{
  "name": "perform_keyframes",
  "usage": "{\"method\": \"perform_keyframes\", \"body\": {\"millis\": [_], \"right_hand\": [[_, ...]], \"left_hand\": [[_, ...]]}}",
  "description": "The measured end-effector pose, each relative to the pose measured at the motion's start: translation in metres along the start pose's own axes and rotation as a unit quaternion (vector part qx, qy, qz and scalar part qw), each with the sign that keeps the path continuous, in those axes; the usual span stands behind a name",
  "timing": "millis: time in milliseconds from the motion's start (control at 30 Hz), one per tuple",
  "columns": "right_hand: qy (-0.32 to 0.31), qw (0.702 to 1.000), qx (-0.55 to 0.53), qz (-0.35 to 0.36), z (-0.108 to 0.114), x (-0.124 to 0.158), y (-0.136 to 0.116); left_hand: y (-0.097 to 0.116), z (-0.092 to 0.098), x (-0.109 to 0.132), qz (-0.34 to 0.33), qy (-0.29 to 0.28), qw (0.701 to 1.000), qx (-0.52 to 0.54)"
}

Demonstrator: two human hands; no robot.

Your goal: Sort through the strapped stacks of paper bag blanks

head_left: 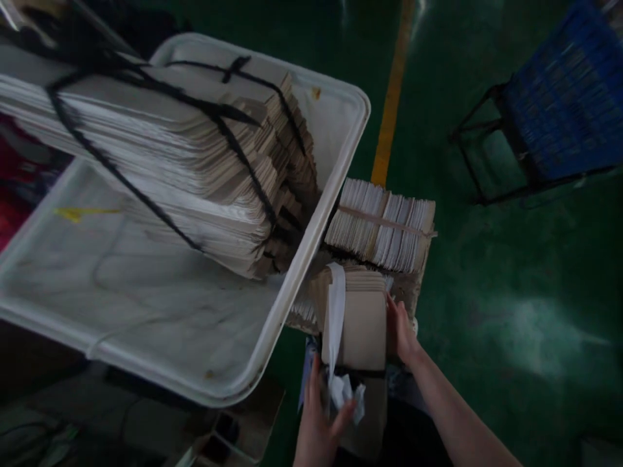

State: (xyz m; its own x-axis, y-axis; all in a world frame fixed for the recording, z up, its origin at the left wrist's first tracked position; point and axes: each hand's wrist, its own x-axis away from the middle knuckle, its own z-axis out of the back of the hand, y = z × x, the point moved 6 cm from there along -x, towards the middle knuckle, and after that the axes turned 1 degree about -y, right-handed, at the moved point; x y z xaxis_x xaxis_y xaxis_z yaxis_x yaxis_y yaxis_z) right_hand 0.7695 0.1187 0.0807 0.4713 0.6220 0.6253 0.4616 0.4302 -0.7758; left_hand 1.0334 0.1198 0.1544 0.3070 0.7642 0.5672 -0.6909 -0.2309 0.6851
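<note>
A stack of grey-brown cardboard pieces (363, 331) stands in front of my body, with a dark band across its lower part. Along its left side runs a white strip (335, 311), which ends in a crumpled white piece (346, 392). My left hand (318, 415) grips the stack's lower left side, thumb over the front near the crumpled piece. On the opposite side, my right hand (403, 331) presses its fingers against the stack's right edge; part of those fingers is hidden. Just beyond is a bundle of pale sheets standing on edge (379, 224), tied with a strap.
A large white plastic tub (311, 253) fills the left, holding tall cardboard stacks (195, 168) tied with black straps. A blue crate (569, 97) on a dark metal frame stands at upper right. An orange line (392, 91) crosses the green floor (496, 279).
</note>
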Motion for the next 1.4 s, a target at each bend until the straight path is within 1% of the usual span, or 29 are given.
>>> {"method": "perform_keyframes", "body": {"millis": [33,67,133,233,333,400,500,567,633,733,767,833,933,1033,1100,1167,1233,1333,1400], "right_hand": [[-0.011,1.000,0.011,-0.007,-0.006,0.006,-0.002],[-0.016,0.999,0.028,-0.011,-0.012,0.010,-0.005],[-0.009,0.997,0.079,-0.006,-0.023,0.014,-0.010],[0.002,0.987,0.156,0.025,-0.038,0.013,-0.019],[0.014,0.974,0.222,0.033,-0.045,0.012,-0.025],[0.026,0.965,0.257,0.039,-0.047,0.012,-0.029],[0.039,0.950,0.303,0.058,-0.049,0.011,-0.034],[0.046,0.942,0.323,0.076,-0.049,0.009,-0.036],[0.048,0.941,0.322,0.093,-0.049,0.007,-0.036],[0.049,0.945,0.305,0.108,-0.049,0.006,-0.036],[0.049,0.945,0.302,0.111,-0.050,0.006,-0.036],[0.048,0.946,0.299,0.117,-0.052,0.007,-0.036],[0.056,0.945,0.299,0.120,-0.055,0.009,-0.034],[0.068,0.943,0.304,0.119,-0.052,0.009,-0.032],[0.067,0.942,0.305,0.120,-0.050,0.006,-0.030],[0.062,0.942,0.305,0.123,-0.047,0.003,-0.029],[0.058,0.942,0.303,0.130,-0.045,0.000,-0.029],[0.050,0.941,0.301,0.143,-0.045,-0.002,-0.032],[0.043,0.940,0.304,0.148,-0.045,-0.001,-0.034]], "left_hand": [[0.007,0.003,0.002,-0.006,0.008,0.999,-0.040],[0.013,0.008,0.003,-0.005,0.036,0.997,-0.074],[0.021,0.015,0.005,0.000,0.090,0.990,-0.106],[0.027,0.015,0.013,0.000,0.136,0.979,-0.152],[0.032,0.007,0.021,0.016,0.154,0.960,-0.232],[0.038,0.000,0.026,0.032,0.160,0.952,-0.258],[0.054,-0.012,0.031,0.027,0.160,0.956,-0.245],[0.058,-0.021,0.036,0.014,0.147,0.963,-0.225],[0.050,-0.029,0.045,0.018,0.117,0.971,-0.206],[0.020,-0.039,0.066,0.042,0.063,0.979,-0.187],[0.010,-0.040,0.075,0.054,0.066,0.979,-0.184],[-0.005,-0.042,0.091,0.053,0.088,0.980,-0.172],[-0.017,-0.047,0.107,0.061,0.146,0.978,-0.137],[-0.025,-0.056,0.110,0.098,0.183,0.974,-0.087],[-0.031,-0.066,0.107,0.120,0.178,0.976,-0.033],[-0.033,-0.078,0.105,0.134,0.166,0.977,0.014],[-0.029,-0.090,0.107,0.138,0.170,0.975,0.037],[-0.009,-0.104,0.116,0.123,0.199,0.972,0.024],[0.010,-0.111,0.120,0.114,0.193,0.974,-0.018]]}}
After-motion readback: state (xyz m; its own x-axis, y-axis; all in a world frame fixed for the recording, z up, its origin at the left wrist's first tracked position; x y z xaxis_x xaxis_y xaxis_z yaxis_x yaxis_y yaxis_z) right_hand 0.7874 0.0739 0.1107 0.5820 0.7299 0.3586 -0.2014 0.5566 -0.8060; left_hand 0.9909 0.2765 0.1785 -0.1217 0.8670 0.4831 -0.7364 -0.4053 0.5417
